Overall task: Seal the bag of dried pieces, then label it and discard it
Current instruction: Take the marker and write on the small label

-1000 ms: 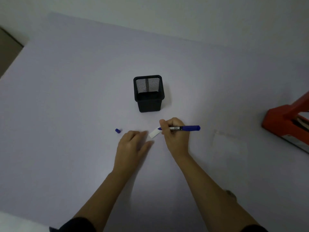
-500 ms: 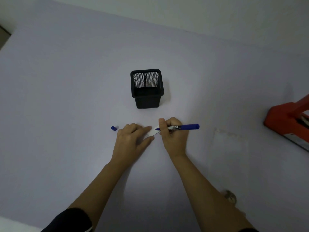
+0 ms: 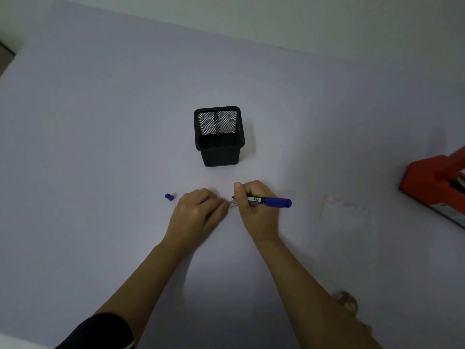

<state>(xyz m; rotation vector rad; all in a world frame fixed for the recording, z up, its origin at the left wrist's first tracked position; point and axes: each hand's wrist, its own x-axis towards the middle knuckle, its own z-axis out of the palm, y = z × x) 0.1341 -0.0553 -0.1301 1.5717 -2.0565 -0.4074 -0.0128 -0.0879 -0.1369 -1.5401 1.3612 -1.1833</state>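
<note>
My right hand (image 3: 256,210) grips a blue marker (image 3: 270,201), uncapped, its tip pointing left onto a small white label (image 3: 232,204). My left hand (image 3: 198,212) lies on the table with its fingers bent, covering most of that label; only a sliver shows between the two hands. The marker's blue cap (image 3: 169,196) lies on the table left of my left hand. A clear plastic bag (image 3: 346,215) lies flat to the right of my right hand; its contents are hard to make out.
A black mesh pen holder (image 3: 218,137) stands upright just beyond my hands. An orange-red device (image 3: 435,182) sits at the right edge. A small brownish object (image 3: 348,302) lies beside my right forearm. The pale table (image 3: 100,122) stretches wide on the left.
My left hand has slid right and curled over the label, hiding most of it. The marker tip stays at the label's right end. The camera has tilted slightly.
</note>
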